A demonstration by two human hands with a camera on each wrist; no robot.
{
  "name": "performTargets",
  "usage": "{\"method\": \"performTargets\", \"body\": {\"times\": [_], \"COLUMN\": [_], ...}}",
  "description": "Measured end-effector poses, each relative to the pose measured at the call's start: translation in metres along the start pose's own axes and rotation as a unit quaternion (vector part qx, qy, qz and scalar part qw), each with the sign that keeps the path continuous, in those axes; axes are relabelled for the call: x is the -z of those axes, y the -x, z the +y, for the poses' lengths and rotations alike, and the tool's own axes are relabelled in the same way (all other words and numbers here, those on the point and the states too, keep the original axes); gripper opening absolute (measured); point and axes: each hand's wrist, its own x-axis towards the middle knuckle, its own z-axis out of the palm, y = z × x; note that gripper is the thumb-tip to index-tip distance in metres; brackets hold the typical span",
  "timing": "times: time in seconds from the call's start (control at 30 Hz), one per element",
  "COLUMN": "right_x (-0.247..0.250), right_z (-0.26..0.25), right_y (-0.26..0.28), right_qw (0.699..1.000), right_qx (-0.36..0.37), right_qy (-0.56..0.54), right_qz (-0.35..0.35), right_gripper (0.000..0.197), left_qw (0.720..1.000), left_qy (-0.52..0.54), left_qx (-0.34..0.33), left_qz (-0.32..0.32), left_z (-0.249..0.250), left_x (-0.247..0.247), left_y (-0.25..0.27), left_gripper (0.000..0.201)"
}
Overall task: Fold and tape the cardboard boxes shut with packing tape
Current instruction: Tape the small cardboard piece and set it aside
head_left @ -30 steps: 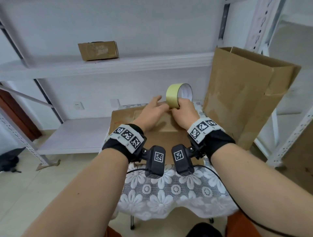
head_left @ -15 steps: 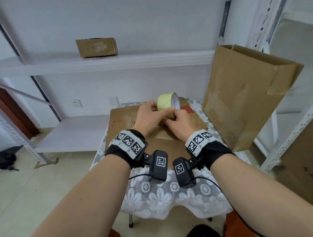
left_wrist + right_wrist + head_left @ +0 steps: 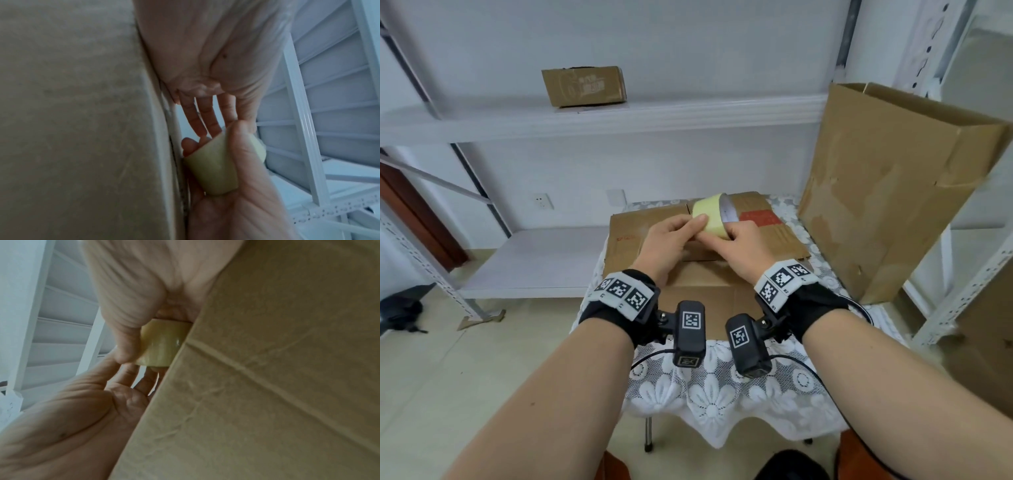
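Note:
A pale yellow tape roll is held just above a flattened brown cardboard box on a small table. My right hand grips the roll from the right, its thumb over the outer face. My left hand meets it from the left: the thumb lies on the roll's outer face. In the left wrist view its straight fingers reach in behind the roll. The cardboard fills one side of each wrist view. No loose tape end shows.
A tall open cardboard box stands at the table's right. A small closed box sits on the upper white shelf. A lace cloth covers the table. A low shelf board lies to the left, above the tiled floor.
The roll has come down and toward me, from raised at the box's far edge to low over the cardboard. My left hand left the cardboard and joined the roll.

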Motion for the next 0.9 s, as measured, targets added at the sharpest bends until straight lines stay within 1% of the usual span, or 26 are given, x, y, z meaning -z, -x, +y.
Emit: {"method": "performTargets", "body": {"times": [0.03, 0.07, 0.1, 0.13, 0.17, 0.23, 0.3, 0.37, 0.43, 0.47, 0.53, 0.6, 0.67, 0.77, 0.8, 0.9], "right_x": [0.0, -0.001, -0.001, -0.002, -0.003, -0.003, -0.003, -0.002, 0.0, 0.001, 0.002, 0.002, 0.002, 0.002, 0.002, 0.001], "right_z": [0.001, 0.003, 0.003, 0.004, 0.005, 0.006, 0.005, 0.003, 0.002, 0.001, -0.002, -0.004, -0.002, 0.0, 0.001, 0.004], "right_y": [-0.001, -0.002, -0.003, -0.004, -0.005, -0.005, -0.004, -0.002, -0.002, -0.001, 0.002, 0.003, 0.001, -0.003, -0.004, -0.003], "right_qw": [1.0, 0.999, 0.998, 0.997, 0.996, 0.996, 0.996, 0.996, 0.996, 0.996, 0.996, 0.996, 0.996, 0.996, 0.996, 0.996], "right_qx": [-0.009, -0.018, -0.027, -0.032, -0.032, -0.033, -0.03, -0.027, -0.027, -0.029, -0.028, -0.026, -0.03, -0.038, -0.033, -0.016], "right_qy": [-0.023, -0.041, -0.055, -0.065, -0.069, -0.074, -0.079, -0.08, -0.081, -0.083, -0.088, -0.084, -0.079, -0.082, -0.083, -0.069], "right_qz": [0.009, 0.022, 0.034, 0.04, 0.042, 0.041, 0.037, 0.031, 0.027, 0.023, 0.015, 0.006, 0.004, 0.012, 0.022, 0.044], "right_gripper": [0.056, 0.076, 0.091, 0.098, 0.1, 0.101, 0.098, 0.087, 0.07, 0.065, 0.059, 0.06, 0.065, 0.081, 0.081, 0.061], "left_qw": [1.0, 1.0, 1.0, 1.0, 0.999, 0.998, 0.997, 0.997, 0.996, 0.995, 0.992, 0.991, 0.994, 0.994, 0.994, 0.992], "left_qy": [0.0, -0.002, 0.003, 0.014, 0.027, 0.05, 0.07, 0.059, 0.037, 0.03, 0.017, 0.003, 0.004, 0.045, 0.059, 0.08], "left_qx": [0.0, 0.003, 0.01, 0.016, 0.022, 0.032, 0.038, 0.032, 0.013, 0.006, 0.002, -0.006, -0.015, -0.024, -0.026, -0.029], "left_qz": [-0.003, -0.003, -0.001, 0.006, 0.01, 0.003, -0.003, -0.026, -0.074, -0.097, -0.126, -0.13, -0.109, -0.094, -0.093, -0.094], "left_z": [0.0, -0.002, -0.004, -0.006, -0.007, -0.007, -0.007, -0.006, -0.006, -0.006, -0.006, -0.01, -0.011, -0.011, -0.011, -0.012], "left_x": [-0.001, 0.0, 0.0, 0.0, 0.0, 0.0, 0.0, 0.001, 0.004, 0.006, 0.008, 0.008, 0.006, 0.006, 0.007, 0.009], "left_y": [0.0, -0.002, -0.003, -0.005, -0.006, -0.007, -0.007, -0.006, -0.005, -0.004, -0.003, -0.003, -0.003, -0.003, -0.004, -0.006], "left_gripper": [0.025, 0.028, 0.03, 0.031, 0.031, 0.038, 0.054, 0.067, 0.067, 0.067, 0.074, 0.081, 0.078, 0.072, 0.071, 0.067]}}
